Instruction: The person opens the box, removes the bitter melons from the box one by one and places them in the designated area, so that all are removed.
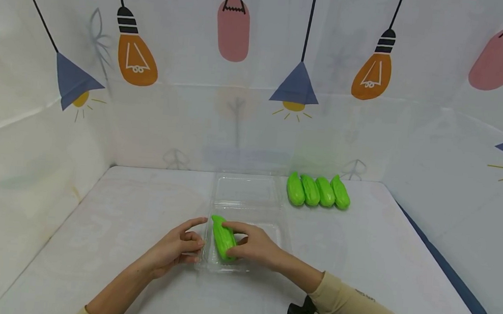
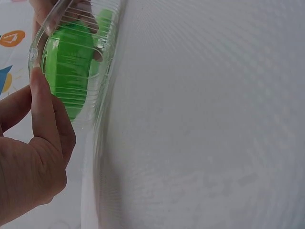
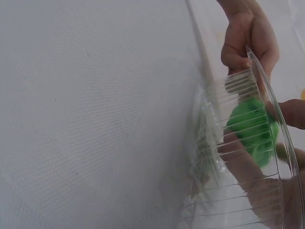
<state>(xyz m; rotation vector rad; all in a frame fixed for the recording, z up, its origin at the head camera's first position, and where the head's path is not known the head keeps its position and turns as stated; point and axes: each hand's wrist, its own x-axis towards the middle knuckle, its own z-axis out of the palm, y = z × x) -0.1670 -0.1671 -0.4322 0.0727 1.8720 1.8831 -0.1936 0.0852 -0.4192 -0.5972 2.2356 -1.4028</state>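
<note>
My right hand (image 1: 255, 246) pinches a bright green cucumber-shaped toy vegetable (image 1: 223, 238) between thumb and fingers. It sits at the left side of a clear plastic container (image 1: 265, 266), whose hinged lid (image 1: 247, 191) lies folded back. At the container's left edge, my left hand (image 1: 173, 249) holds the rim with bent fingers. The left wrist view shows a fingertip (image 2: 37, 76) of that hand against the rim, with the green vegetable (image 2: 71, 62) seen through the ribbed wall. Through the same kind of wall, the right wrist view shows the vegetable (image 3: 255, 126) partly hidden.
Several matching green toy vegetables (image 1: 319, 191) stand in a row behind and right of the container. A patterned cloth wall (image 1: 254, 127) encloses the back and sides of the white table (image 1: 358, 264). A black wrist-camera mount (image 1: 301, 313) hangs below the right sleeve.
</note>
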